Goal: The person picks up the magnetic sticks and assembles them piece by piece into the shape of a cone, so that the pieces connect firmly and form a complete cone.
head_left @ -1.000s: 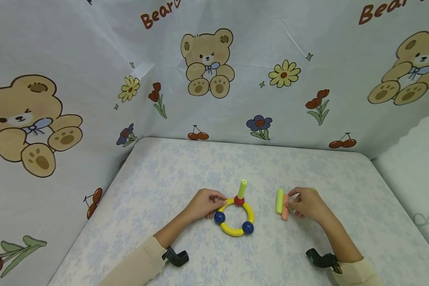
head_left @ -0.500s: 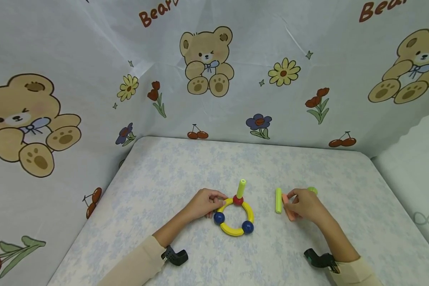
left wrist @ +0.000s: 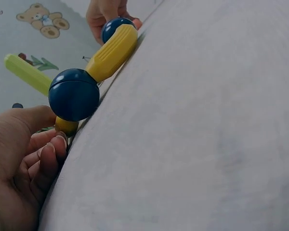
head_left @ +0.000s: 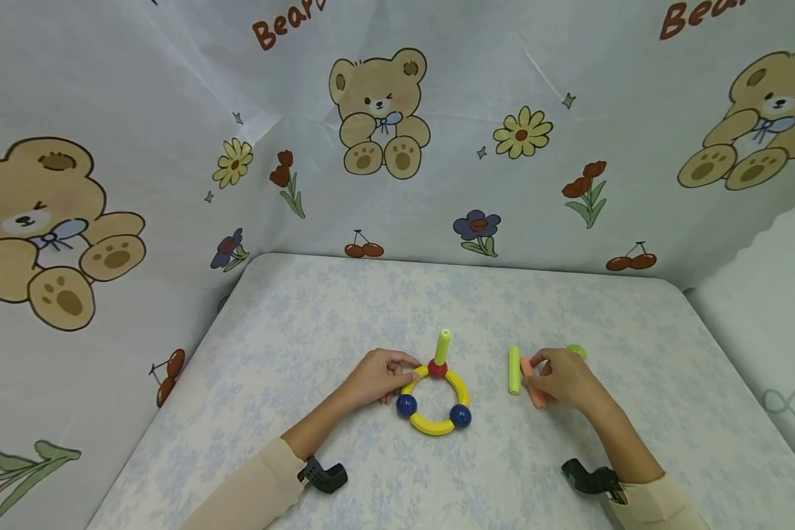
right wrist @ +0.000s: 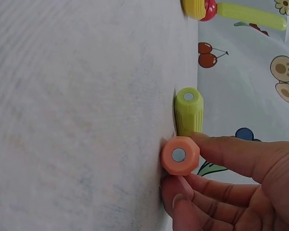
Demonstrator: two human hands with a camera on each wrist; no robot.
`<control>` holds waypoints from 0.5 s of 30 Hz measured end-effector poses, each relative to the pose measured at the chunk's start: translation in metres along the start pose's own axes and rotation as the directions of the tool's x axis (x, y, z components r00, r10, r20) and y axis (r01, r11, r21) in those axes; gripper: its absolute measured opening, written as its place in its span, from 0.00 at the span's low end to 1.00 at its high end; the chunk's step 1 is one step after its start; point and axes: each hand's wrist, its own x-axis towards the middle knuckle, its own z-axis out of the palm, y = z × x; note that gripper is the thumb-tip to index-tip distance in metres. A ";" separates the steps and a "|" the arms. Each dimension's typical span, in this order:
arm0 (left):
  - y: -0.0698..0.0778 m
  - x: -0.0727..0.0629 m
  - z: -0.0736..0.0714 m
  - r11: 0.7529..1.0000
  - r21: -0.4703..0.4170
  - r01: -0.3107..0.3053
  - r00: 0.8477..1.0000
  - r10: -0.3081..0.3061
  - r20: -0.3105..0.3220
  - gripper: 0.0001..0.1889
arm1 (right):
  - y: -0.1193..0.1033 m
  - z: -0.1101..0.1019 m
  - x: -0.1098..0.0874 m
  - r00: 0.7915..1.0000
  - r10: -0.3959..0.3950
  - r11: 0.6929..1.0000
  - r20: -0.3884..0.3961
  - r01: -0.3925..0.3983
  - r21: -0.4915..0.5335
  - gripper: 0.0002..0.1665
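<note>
Pictured well beyond both grips: one bear-print sheet (head_left: 447, 81), hung past the table's far edge and along its left. Spread beneath both hands: one table (head_left: 371, 305) in a pale blue pattern, with its far edge well ahead of the fingers, its right edge well apart from the right grip and its left edge out past the left. Leaving open room ahead of both grips and to the right of the right one, with a narrower stretch between. Reaching in below the wrists: two beige sleeves (head_left: 255, 482). At work with the left hand (head_left: 379, 377), pinching one curved yellow rod (left wrist: 66, 126) between thumb and fingers; with the right hand (head_left: 563, 377), pinching one coral rod (right wrist: 179, 155) likewise, at the tabletop. Extending right of the left grip: one ring (head_left: 432, 426) of three such yellow curves. Worn at the wrists: two black cameras (head_left: 324, 477). Seen just left of the coral piece, lying flat: one lime rod (head_left: 514, 370). Counted within the ring: two blue balls (head_left: 460, 417) and one red ball (head_left: 437, 368), topped by one upright lime stick (head_left: 442, 349). Showing behind the right hand, partly hidden: one green ball (head_left: 578, 351).
</note>
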 end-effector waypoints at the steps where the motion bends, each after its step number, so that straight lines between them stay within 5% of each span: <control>1: 0.000 0.000 0.000 1.000 0.001 0.002 1.000 -0.002 -0.001 0.13 | 0.000 0.001 0.000 1.000 0.001 1.000 -0.001 -0.001 0.001 0.22; 15: 0.001 -0.001 -0.001 0.999 -0.031 0.016 1.000 -0.015 0.016 0.14 | -0.002 -0.007 -0.002 1.000 0.014 0.999 -0.016 -0.015 -0.032 0.22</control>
